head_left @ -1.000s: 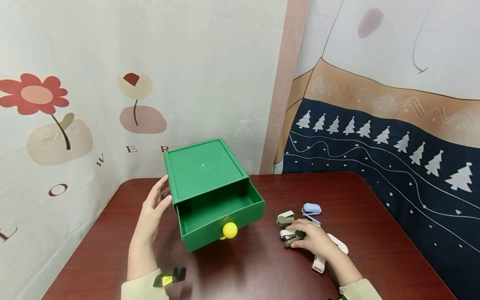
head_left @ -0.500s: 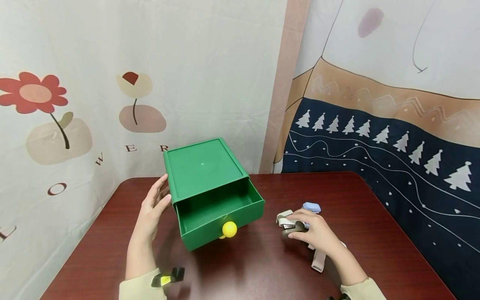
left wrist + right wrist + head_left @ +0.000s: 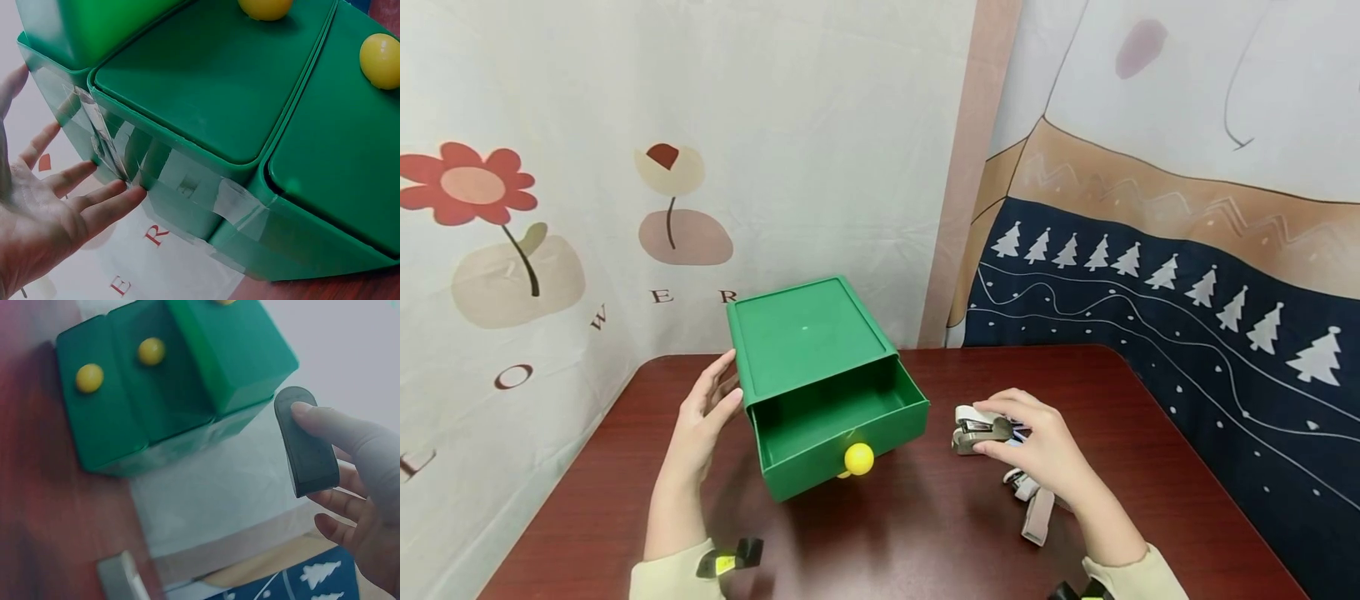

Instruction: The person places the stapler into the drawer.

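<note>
A green drawer unit (image 3: pixel 808 337) stands on the table, its top drawer (image 3: pixel 842 429) pulled out and bare inside. My left hand (image 3: pixel 700 425) is against the unit's left side; in the left wrist view its spread fingertips (image 3: pixel 134 194) touch the taped side wall. Between thumb and fingers, my right hand (image 3: pixel 1037 437) pinches a small white and dark grey stapler (image 3: pixel 981 422), to the right of the drawer. The right wrist view shows this stapler's dark flat face (image 3: pixel 309 447) under my thumb. A similar stapler (image 3: pixel 964 443) lies partly hidden behind it on the table.
Below my right hand lie a pale pink stapler (image 3: pixel 1037 517) and a white one (image 3: pixel 1021 483), close together. A blue stapler is mostly hidden behind the hand. Yellow round knobs (image 3: pixel 859 458) stick out from the drawer fronts. Patterned cloth (image 3: pixel 850 167) hangs behind the table.
My right hand has lifted the white and dark grey stapler from among the others and moved it up and slightly back. The left hand and drawer unit stay where they were.
</note>
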